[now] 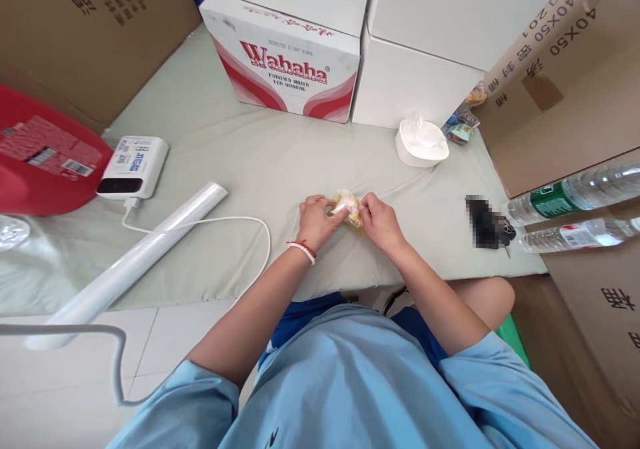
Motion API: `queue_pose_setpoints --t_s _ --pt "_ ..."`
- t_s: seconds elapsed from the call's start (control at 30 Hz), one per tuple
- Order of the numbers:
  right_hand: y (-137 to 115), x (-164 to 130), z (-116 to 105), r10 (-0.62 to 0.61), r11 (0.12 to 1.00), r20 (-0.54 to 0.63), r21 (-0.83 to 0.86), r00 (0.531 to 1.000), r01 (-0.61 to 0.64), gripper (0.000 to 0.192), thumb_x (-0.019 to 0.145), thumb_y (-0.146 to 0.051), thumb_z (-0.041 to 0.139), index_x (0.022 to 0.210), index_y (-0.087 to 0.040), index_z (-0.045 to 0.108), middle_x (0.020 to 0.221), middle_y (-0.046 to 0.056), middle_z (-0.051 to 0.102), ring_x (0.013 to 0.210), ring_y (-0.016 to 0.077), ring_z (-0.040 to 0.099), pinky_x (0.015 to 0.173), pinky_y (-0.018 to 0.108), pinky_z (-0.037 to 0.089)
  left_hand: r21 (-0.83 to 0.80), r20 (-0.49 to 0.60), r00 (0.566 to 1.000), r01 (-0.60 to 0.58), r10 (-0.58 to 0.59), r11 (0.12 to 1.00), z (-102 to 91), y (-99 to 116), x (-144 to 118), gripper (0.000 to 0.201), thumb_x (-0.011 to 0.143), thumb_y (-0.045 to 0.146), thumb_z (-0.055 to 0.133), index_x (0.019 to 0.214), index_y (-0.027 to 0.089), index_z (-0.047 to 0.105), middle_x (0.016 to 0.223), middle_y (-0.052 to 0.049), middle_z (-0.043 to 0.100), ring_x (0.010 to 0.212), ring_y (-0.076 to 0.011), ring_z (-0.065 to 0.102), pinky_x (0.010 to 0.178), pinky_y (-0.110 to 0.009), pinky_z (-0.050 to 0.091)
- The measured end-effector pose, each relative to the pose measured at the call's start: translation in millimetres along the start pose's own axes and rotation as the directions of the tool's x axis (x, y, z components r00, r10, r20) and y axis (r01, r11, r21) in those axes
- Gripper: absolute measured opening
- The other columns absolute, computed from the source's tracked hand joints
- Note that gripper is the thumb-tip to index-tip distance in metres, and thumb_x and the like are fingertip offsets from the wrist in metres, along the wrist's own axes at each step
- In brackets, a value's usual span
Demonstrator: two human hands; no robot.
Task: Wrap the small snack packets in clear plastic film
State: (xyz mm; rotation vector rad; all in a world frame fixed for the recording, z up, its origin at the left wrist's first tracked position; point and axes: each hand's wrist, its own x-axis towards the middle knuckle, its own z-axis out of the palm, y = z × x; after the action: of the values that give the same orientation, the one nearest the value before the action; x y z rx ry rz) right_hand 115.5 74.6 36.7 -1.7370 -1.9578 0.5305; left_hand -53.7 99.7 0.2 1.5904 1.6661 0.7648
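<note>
Between my hands, just above the pale green sheet [300, 149], is a small crumpled packet [347, 204], whitish with yellow edges and see-through in places. What it contains is too small to make out. My left hand [317, 221] has its thumb across the front of the packet and its fingers curled behind the left side. A red cord and a white bead bracelet [303, 252] circle that wrist. My right hand [380, 221] pinches the packet's right edge between thumb and bent fingers.
A Wahaha water carton [295, 69] and white boxes [415, 69] stand at the back. A white tissue box [421, 146] is right of my hands. Bottles [575, 196] lie at far right. Leftward are a white tube [150, 249], a cabled white device [134, 166] and a red jug [45, 152].
</note>
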Motion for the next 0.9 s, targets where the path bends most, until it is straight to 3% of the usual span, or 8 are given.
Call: queue_pose_setpoints --t_s 0.2,0.33,0.4,0.5,0.57,0.67,0.77,0.9 --pt "4 -16 -6 0.126 0.954 0.005 0.274 0.992 -0.123 0.003 0.093 -0.027 0.051 0.091 -0.025 0.052 0.069 -0.003 0.063 0.064 0.0178 0.06 0.066 0.03 0.045 -0.117 0.018 0.999 -0.038 0.04 0.992 2.5 16 -17 0.041 0.077 0.044 0.073 0.107 0.02 0.058 0.103 -0.005 0.068 0.098 -0.0226 0.064 0.092 -0.037 0.049" --pt "13 -33 -2 0.26 0.722 0.069 0.649 0.963 -0.241 0.017 0.088 -0.031 0.062 0.103 -0.025 0.057 0.077 -0.003 0.069 0.064 0.0161 0.067 0.069 0.032 0.056 -0.104 -0.158 0.97 -0.204 0.186 0.973 14.7 25 -33 0.05 0.072 0.029 0.076 0.115 0.021 0.052 0.112 -0.005 0.065 0.096 -0.0202 0.065 0.085 -0.033 0.051" --pt "17 -38 1 0.306 0.512 0.121 0.815 0.944 -0.271 0.022 0.085 -0.037 0.069 0.1 -0.024 0.061 0.084 0.0 0.073 0.072 0.0162 0.07 0.077 0.034 0.059 0.02 -0.243 0.905 -0.355 0.349 0.935 23.1 25 -38 0.051 0.073 0.022 0.073 0.119 0.02 0.052 0.12 -0.01 0.064 0.108 -0.024 0.064 0.091 -0.037 0.051" --pt "22 -44 3 0.328 0.185 0.237 0.933 0.914 -0.309 0.036 0.08 -0.053 0.075 0.095 -0.022 0.066 0.091 0.005 0.076 0.083 0.0195 0.073 0.084 0.036 0.06 0.239 -0.247 0.764 -0.549 0.597 0.801 36.1 19 -43 0.043 0.082 0.019 0.067 0.123 0.018 0.054 0.13 -0.019 0.064 0.125 -0.0314 0.06 0.099 -0.046 0.048" --pt "23 -46 4 0.303 0.071 0.309 0.936 0.901 -0.345 0.047 0.078 -0.065 0.075 0.093 -0.021 0.068 0.092 0.007 0.077 0.088 0.0224 0.074 0.083 0.037 0.06 0.333 -0.202 0.687 -0.622 0.698 0.709 43.5 13 -46 0.033 0.089 0.018 0.061 0.121 0.018 0.056 0.132 -0.02 0.064 0.13 -0.0336 0.058 0.102 -0.05 0.045" --pt "23 -52 5 0.257 0.052 0.362 0.921 0.896 -0.386 0.051 0.075 -0.068 0.08 0.092 -0.02 0.071 0.09 0.006 0.077 0.09 0.0236 0.073 0.079 0.036 0.059 0.33 -0.12 0.627 -0.706 0.77 0.627 49.5 5 -53 0.033 0.092 0.012 0.053 0.124 0.019 0.055 0.132 -0.019 0.065 0.135 -0.0328 0.056 0.108 -0.055 0.042" --pt "24 -56 7 0.257 0.033 0.369 0.921 0.893 -0.389 0.044 0.072 -0.058 0.088 0.089 -0.02 0.071 0.086 0.003 0.076 0.086 0.0203 0.071 0.078 0.033 0.057 0.153 -0.038 0.586 -0.797 0.809 0.584 46.5 3 -63 0.049 0.087 0.015 0.056 0.135 0.019 0.048 0.141 -0.019 0.057 0.143 -0.0336 0.048 0.115 -0.061 0.04" --pt "25 -60 6 0.278 0.023 0.389 0.912 0.879 -0.41 0.04 0.067 -0.044 0.094 0.089 -0.02 0.071 0.086 0.0 0.074 0.083 0.015 0.068 0.081 0.03 0.055 -0.154 -0.046 0.621 -0.778 0.782 0.609 31.6 9 -76 0.054 0.085 0.018 0.059 0.136 0.021 0.042 0.142 -0.019 0.054 0.14 -0.0319 0.05 0.113 -0.06 0.045"
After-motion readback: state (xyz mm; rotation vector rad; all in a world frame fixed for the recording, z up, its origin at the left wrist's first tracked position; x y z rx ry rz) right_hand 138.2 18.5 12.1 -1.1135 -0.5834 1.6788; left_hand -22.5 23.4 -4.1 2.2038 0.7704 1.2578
